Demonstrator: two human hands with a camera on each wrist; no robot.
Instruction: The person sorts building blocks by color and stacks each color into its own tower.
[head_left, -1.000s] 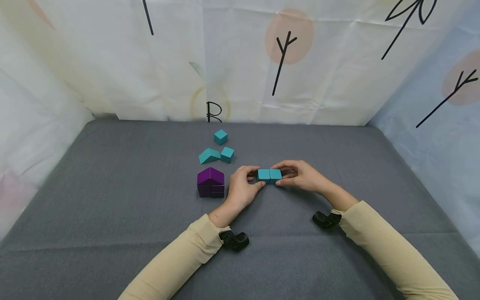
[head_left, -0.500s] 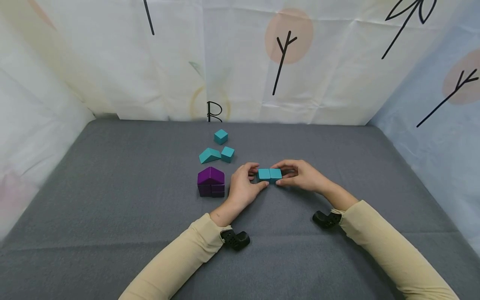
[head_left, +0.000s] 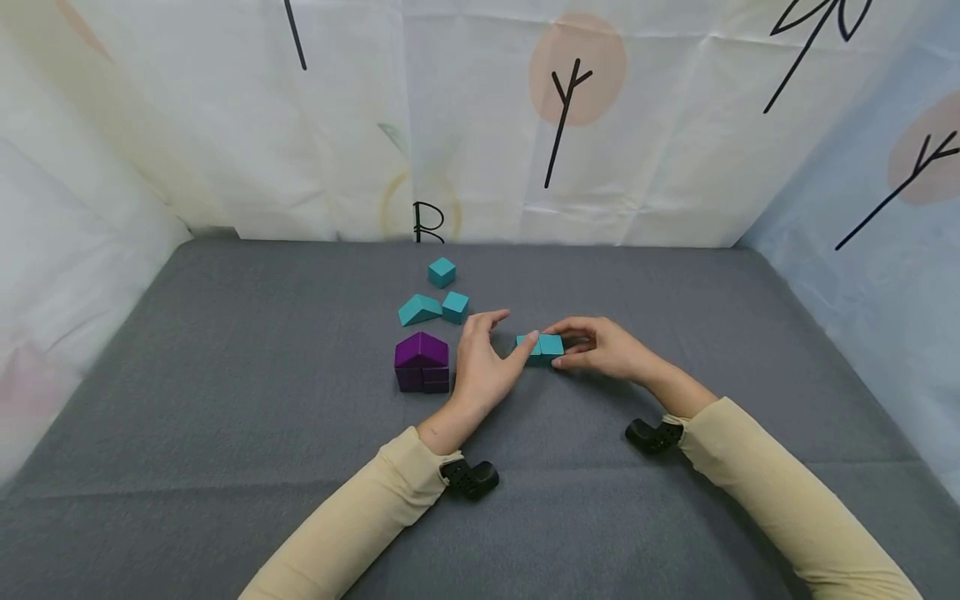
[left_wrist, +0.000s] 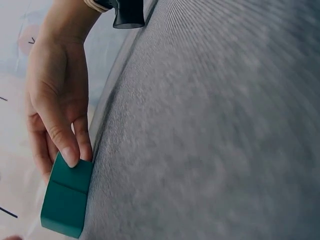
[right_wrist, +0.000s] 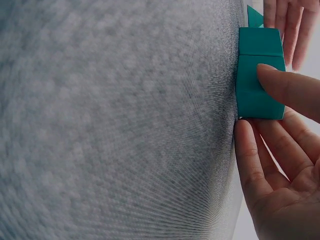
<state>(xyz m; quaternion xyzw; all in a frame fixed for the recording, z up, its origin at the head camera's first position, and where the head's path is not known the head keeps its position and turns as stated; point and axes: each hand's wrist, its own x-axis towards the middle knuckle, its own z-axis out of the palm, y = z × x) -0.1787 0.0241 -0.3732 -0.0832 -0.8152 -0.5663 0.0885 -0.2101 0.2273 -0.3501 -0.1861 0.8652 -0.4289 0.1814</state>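
Note:
Two teal cubes stand side by side on the grey cloth in the head view, a left cube (head_left: 523, 341) and a right cube (head_left: 551, 344). My right hand (head_left: 603, 348) pinches the right cube, its thumb on the near face, as the right wrist view shows with the cube (right_wrist: 260, 102) and thumb (right_wrist: 287, 87). My left hand (head_left: 483, 367) is spread around the other end; its thumb overlaps the left cube in the head view, and its fingers stretch away from it. The left wrist view shows the right hand (left_wrist: 60, 100) at the teal pair (left_wrist: 65, 205).
Left of the left hand stands a small purple house of blocks (head_left: 422, 364). Behind it lie a teal triangular block (head_left: 419, 310), a teal cube (head_left: 455, 307) and, farther back, another teal cube (head_left: 442, 272). Printed white fabric (head_left: 465, 125) rises behind the table.
My left hand has let go of the left cube: its fingers have spread and moved back, and its thumb has lifted. The right hand keeps its place on the right cube.

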